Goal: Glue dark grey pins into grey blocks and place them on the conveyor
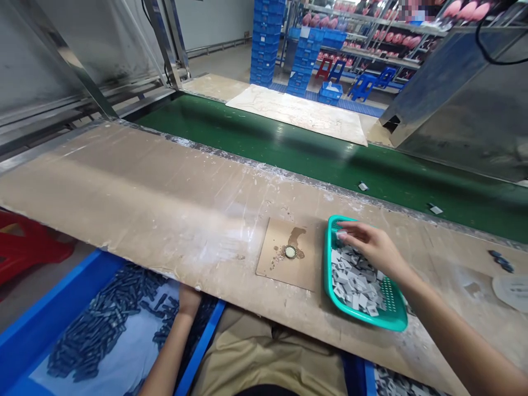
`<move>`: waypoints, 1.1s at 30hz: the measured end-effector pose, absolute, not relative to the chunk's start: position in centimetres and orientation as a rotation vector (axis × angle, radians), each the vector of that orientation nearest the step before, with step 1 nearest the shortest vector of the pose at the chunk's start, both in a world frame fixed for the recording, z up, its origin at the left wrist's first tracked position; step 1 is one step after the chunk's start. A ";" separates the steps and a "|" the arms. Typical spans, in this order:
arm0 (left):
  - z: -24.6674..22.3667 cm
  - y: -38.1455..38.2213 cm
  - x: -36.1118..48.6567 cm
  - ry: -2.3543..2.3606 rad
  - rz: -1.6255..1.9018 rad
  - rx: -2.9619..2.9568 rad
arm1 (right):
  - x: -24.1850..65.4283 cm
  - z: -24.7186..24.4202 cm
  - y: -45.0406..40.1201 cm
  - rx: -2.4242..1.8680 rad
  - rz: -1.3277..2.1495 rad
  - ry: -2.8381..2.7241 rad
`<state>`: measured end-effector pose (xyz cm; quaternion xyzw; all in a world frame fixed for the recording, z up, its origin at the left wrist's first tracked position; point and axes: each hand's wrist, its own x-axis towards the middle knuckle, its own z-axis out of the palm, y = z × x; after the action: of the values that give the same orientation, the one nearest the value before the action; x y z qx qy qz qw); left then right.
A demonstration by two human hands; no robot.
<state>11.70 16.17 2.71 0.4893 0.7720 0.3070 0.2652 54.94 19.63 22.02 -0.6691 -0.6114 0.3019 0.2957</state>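
Observation:
Over the far end of a green plastic basket (398,319), my right hand (367,237) pinches a small pale rectangular piece (341,235) between thumb and fingers. Below it, many similar grey-white pieces (357,280) fill the basket. My left hand (190,301) reaches into a blue crate (61,291) beneath the table edge; the tabletop hides its fingers. Small dark elongated parts (99,322) lie heaped in that crate on a white sheet. Between the hands, a square of cardboard (270,242) bears a wet stain and a small round cap (290,252) holding something pale.
A green conveyor belt (256,135) runs behind the worktable (165,192), carrying two small pieces (363,186). Several dark parts (501,260) lie at the right. A red stool (33,247) stands at left; another crate of pale pieces (400,382) sits below. Blue crates (268,44) are stacked beyond.

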 end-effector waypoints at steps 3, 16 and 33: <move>3.2 15.8 10.5 2.090 0.780 1.250 | 54.6 23.0 18.9 -1.616 1.191 -1.231; 10.9 10.3 8.7 1.906 0.979 0.583 | 49.0 24.1 18.8 -1.485 1.396 -1.281; 18.8 8.9 19.3 0.860 0.999 0.111 | 45.8 21.2 18.8 -1.553 0.605 -2.248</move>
<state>19.35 8.89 18.83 0.0516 0.3993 0.4638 0.7892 45.76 18.82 21.24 -0.5469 -0.7915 0.2129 0.1706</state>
